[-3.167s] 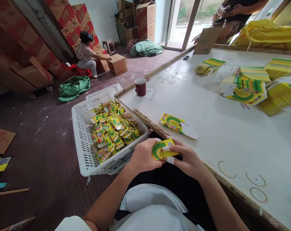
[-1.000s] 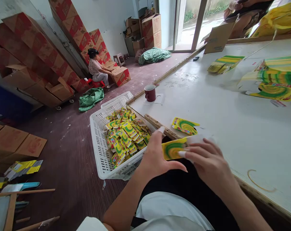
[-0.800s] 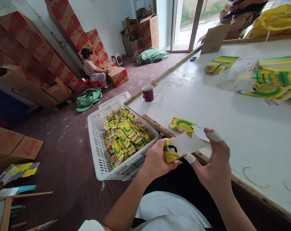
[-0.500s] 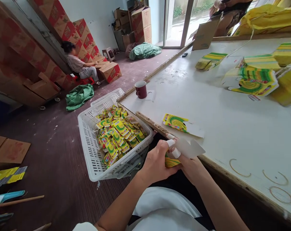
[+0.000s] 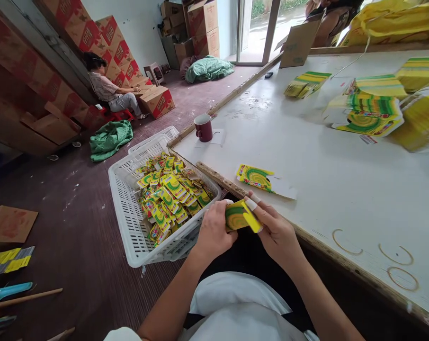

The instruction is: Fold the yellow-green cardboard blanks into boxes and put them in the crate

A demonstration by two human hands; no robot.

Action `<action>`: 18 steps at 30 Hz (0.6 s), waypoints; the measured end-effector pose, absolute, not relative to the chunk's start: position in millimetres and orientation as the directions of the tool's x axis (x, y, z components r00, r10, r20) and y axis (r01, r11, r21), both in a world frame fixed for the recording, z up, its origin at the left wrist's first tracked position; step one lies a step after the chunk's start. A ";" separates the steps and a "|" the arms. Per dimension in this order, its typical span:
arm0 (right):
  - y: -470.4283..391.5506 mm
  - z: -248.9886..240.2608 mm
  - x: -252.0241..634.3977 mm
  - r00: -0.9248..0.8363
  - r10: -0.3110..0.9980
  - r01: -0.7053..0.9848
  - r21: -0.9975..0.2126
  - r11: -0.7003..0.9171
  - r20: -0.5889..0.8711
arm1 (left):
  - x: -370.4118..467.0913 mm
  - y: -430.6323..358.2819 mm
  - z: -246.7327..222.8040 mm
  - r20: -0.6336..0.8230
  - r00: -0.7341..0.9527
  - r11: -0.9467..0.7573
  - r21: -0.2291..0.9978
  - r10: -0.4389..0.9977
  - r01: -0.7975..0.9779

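Between my hands, over my lap at the table's edge, is a small yellow-and-green cardboard box (image 5: pixel 236 215) with a flap standing out at its right end. My left hand (image 5: pixel 215 228) is closed around the box's left end. The fingers of my right hand (image 5: pixel 273 226) pinch the right end by the flap. White wraps cover some fingertips. Just beyond, a flat printed carton blank (image 5: pixel 255 177) lies on the white table (image 5: pixel 328 189). To the left, a white plastic basket (image 5: pixel 119 203) holds many small yellow-and-green boxes (image 5: pixel 168 196).
A maroon mug (image 5: pixel 203 128) stands near the table's left edge. Stacks of printed carton blanks (image 5: pixel 374 113) lie at the far right. Rubber bands (image 5: pixel 402 278) rest at the near right. One person (image 5: pixel 111 90) sits by red-and-brown cartons (image 5: pixel 157 101); another is partly visible behind the table.
The carton in my hands has gone from showing a wide pale flap to a folded box with its printed side up. My hands have shifted slightly left and the view has tilted a little.
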State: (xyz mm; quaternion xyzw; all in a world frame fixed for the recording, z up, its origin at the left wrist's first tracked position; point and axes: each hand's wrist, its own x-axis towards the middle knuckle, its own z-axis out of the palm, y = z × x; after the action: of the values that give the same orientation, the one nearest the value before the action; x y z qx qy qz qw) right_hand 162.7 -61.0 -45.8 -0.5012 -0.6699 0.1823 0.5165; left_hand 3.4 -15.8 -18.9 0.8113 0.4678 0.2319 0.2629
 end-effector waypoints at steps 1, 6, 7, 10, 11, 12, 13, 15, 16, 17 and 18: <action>-60.6 -46.9 164.6 -0.013 0.866 0.495 -0.749 0.440 0.500 | 1.2 -16.2 -15.2 0.097 0.450 -0.401 0.644 0.888 0.652; -59.4 -49.1 174.3 -0.129 0.882 0.505 -0.736 0.451 0.453 | -5.0 -15.0 5.4 0.011 0.481 -0.367 0.662 0.877 0.654; -58.8 -47.3 178.2 -0.148 0.883 0.495 -0.740 0.455 0.444 | -5.8 -13.8 9.5 0.002 0.493 -0.368 0.667 0.870 0.648; -56.9 -37.3 191.5 -0.218 0.885 0.425 -0.776 0.466 0.412 | -7.0 -10.8 19.4 -0.015 0.523 -0.380 0.669 0.852 0.639; -56.5 -33.6 194.7 -0.235 0.884 0.392 -0.792 0.467 0.404 | -6.6 -10.6 21.4 -0.018 0.528 -0.385 0.664 0.849 0.641; -56.4 -30.7 196.5 -0.242 0.885 0.361 -0.809 0.463 0.398 | -5.6 -11.1 22.5 -0.021 0.535 -0.391 0.659 0.844 0.643; -56.7 -28.9 196.4 -0.236 0.890 0.338 -0.825 0.453 0.391 | -4.0 -12.2 22.8 -0.019 0.541 -0.400 0.652 0.841 0.645; -58.2 -29.8 190.4 -0.187 0.911 0.315 -0.856 0.411 0.369 | 0.1 -15.9 20.9 0.006 0.541 -0.422 0.634 0.841 0.648; -59.3 -32.2 185.1 -0.157 0.923 0.308 -0.870 0.384 0.352 | 2.1 -17.8 19.0 0.021 0.534 -0.427 0.627 0.845 0.652; -60.3 -35.4 179.0 -0.132 0.932 0.296 -0.884 0.361 0.337 | 3.5 -19.4 16.8 0.032 0.523 -0.426 0.623 0.852 0.656; -60.9 -38.9 173.1 -0.113 0.939 0.276 -0.898 0.343 0.325 | 3.9 -20.0 14.3 0.035 0.509 -0.415 0.628 0.860 0.659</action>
State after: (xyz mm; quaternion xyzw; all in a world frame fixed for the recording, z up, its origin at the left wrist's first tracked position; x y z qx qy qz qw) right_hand 173.1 -60.9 -38.9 -0.4587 -0.6622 0.3434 0.4829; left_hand 3.9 -20.0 14.3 0.8219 0.4620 0.1794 0.2809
